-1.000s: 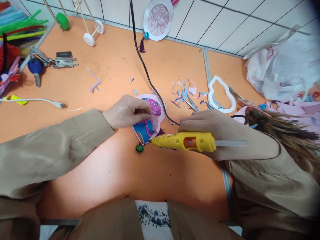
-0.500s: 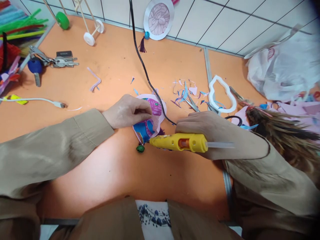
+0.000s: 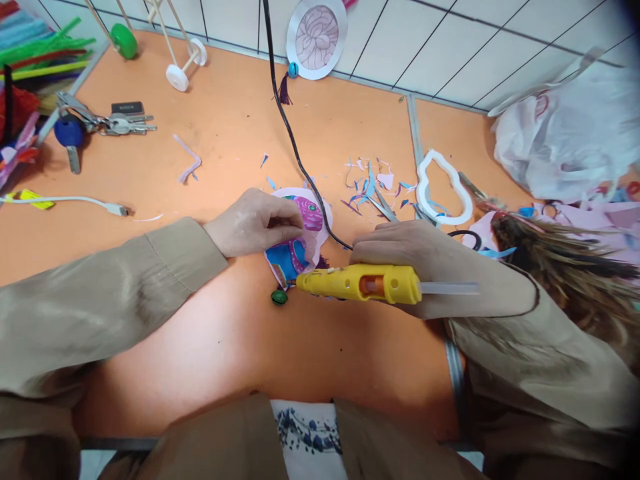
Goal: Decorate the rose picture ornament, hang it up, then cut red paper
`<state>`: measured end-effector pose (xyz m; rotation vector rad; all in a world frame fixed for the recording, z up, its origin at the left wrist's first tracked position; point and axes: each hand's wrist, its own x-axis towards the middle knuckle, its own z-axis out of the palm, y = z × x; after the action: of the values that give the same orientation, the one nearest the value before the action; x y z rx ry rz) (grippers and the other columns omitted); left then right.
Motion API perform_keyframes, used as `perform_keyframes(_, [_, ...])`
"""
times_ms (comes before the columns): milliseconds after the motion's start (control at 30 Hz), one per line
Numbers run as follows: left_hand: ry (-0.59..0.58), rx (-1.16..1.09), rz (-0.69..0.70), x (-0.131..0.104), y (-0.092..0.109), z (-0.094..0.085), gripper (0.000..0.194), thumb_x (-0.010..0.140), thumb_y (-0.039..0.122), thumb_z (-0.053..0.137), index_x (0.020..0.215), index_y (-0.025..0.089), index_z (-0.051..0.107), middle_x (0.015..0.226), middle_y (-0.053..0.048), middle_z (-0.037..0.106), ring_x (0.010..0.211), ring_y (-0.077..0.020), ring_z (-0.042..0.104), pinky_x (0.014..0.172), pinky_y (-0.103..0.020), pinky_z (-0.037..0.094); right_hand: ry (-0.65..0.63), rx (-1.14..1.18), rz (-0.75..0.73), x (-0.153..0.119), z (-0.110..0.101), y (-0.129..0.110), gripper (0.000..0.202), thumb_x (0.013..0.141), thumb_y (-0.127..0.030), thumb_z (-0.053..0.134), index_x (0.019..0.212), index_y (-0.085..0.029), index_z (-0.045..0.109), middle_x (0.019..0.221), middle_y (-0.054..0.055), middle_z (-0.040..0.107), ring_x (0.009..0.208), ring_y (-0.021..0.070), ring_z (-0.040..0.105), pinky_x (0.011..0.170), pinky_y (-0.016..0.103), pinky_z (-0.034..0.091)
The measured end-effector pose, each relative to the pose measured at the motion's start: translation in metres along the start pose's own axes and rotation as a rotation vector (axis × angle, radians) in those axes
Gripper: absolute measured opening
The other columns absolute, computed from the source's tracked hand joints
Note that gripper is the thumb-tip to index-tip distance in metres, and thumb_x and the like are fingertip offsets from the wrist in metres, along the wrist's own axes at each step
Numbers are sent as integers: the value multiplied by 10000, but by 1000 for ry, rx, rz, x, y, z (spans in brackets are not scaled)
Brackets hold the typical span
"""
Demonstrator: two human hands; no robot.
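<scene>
My left hand (image 3: 263, 222) pinches the edge of a small pink and blue fabric craft piece (image 3: 287, 259), its thumb and fingers closed. A pale pink flap shows beside my fingertips. My right hand (image 3: 400, 250) is wrapped round a yellow hot glue gun (image 3: 345, 283), with a clear glue stick (image 3: 450, 288) jutting from its back. The nozzle points left, at the lower edge of the craft piece; whether it touches cannot be made out. A green jingle bell (image 3: 279, 297) lies just below that edge. Part of a dark purple tassel shows behind the gun.
The gun's black cord (image 3: 295, 143) crosses the piece from above. Paper scraps and scissors (image 3: 384, 205) lie beyond my right hand, near a white wavy frame (image 3: 425, 200). Feathers (image 3: 560, 260) and a plastic bag (image 3: 570, 133) are at right; keys (image 3: 120, 125) and a white cable (image 3: 80, 200) at left.
The glue gun has tilted slightly and its back end has shifted a little right. The bell has moved slightly left. My left hand stays in place on the craft piece.
</scene>
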<state>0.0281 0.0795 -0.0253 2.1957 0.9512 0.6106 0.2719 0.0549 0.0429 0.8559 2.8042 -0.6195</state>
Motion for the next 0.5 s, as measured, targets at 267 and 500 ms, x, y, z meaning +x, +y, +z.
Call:
perform_keyframes(267, [13,-2,20,-1,-2,0,135,828,219,595,823,152,713,742,-38,709,642,-135,609,593,-234,466,-30,11,13,-2,1,3,33,780,-206,493,754,-206,513,686,23,557,584,155,447,556,296,237])
perform_keyframes(500, [14,-13,-8,-1,0,0,134,824,230,599,801,158,710,740,-36,715,650,-141,625,601,-242,484,67,110,-6,-11,-5,11,198,866,-363,491,753,-208,539,658,8,536,559,140,442,536,295,275])
